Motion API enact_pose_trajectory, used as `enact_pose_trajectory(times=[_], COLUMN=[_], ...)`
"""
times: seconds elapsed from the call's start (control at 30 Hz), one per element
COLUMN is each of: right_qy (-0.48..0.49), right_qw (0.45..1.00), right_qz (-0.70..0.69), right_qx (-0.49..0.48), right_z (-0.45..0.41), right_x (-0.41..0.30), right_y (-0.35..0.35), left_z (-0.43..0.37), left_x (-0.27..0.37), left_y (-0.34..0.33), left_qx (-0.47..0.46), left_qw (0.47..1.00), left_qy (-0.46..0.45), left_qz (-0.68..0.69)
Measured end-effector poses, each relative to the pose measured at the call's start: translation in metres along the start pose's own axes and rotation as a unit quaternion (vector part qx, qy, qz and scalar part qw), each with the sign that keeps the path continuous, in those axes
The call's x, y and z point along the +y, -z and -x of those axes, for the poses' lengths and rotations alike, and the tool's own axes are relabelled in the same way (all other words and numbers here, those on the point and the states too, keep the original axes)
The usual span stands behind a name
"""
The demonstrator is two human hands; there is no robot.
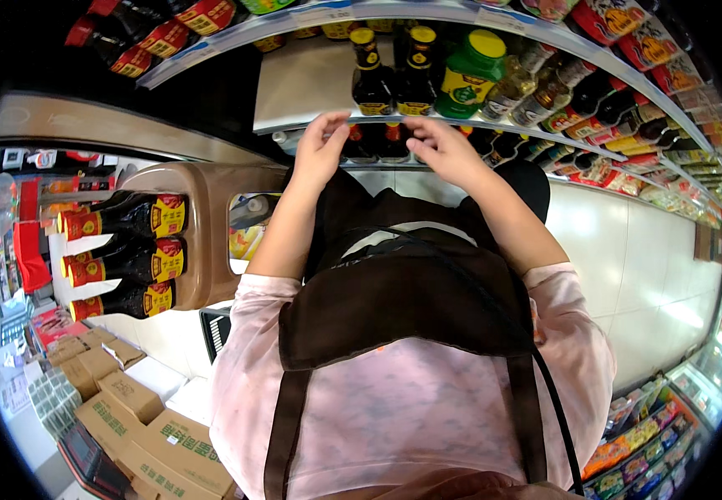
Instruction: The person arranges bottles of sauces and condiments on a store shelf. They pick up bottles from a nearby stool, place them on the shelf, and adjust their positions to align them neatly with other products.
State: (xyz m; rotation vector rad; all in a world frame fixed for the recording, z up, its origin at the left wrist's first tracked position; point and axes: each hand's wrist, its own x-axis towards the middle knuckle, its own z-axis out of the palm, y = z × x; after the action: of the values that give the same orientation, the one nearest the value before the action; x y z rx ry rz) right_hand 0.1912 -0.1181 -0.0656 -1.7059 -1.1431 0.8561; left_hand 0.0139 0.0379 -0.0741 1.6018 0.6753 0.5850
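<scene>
Both hands are raised at the front edge of a shop shelf (pixel 298 94), with nothing in them. My left hand (pixel 323 145), its fingers loosely curled and apart, is just in front of the shelf's lip. To its right, my right hand (pixel 439 145) is held likewise, its fingertips near the base of a dark sauce bottle (pixel 420 75). Another dark bottle with a yellow cap (pixel 372 75) stands beside that one, between and beyond my hands. Right of them is a green jar with a yellow lid (pixel 470 75). Clear glass bottles (pixel 504 87) stand farther right.
At the left, dark sauce bottles with red-and-yellow labels (pixel 129 259) stand in a group by a brown plastic stand (pixel 211 219). Cardboard boxes (pixel 167 450) are stacked at the lower left. A higher shelf edge (pixel 398 12) curves overhead. More bottles (pixel 392 147) stand below.
</scene>
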Motion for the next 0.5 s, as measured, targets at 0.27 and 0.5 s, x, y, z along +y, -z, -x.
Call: enact_pose_trajectory(times=[0.27,0.5], right_qy=[0.096,0.117], right_qw=[0.993,0.987], right_qz=[-0.060,-0.022], right_qx=[0.038,0.111], right_z=[-0.029,-0.074], right_x=[-0.060,-0.045], right_y=[-0.012,-0.024], left_z=[-0.028,-0.052], left_x=[0.023,0.020], left_y=[-0.018,-0.033], left_qx=[0.059,0.037], left_qw=[0.980,0.983], left_qy=[-0.154,-0.176], left_qz=[-0.115,-0.047])
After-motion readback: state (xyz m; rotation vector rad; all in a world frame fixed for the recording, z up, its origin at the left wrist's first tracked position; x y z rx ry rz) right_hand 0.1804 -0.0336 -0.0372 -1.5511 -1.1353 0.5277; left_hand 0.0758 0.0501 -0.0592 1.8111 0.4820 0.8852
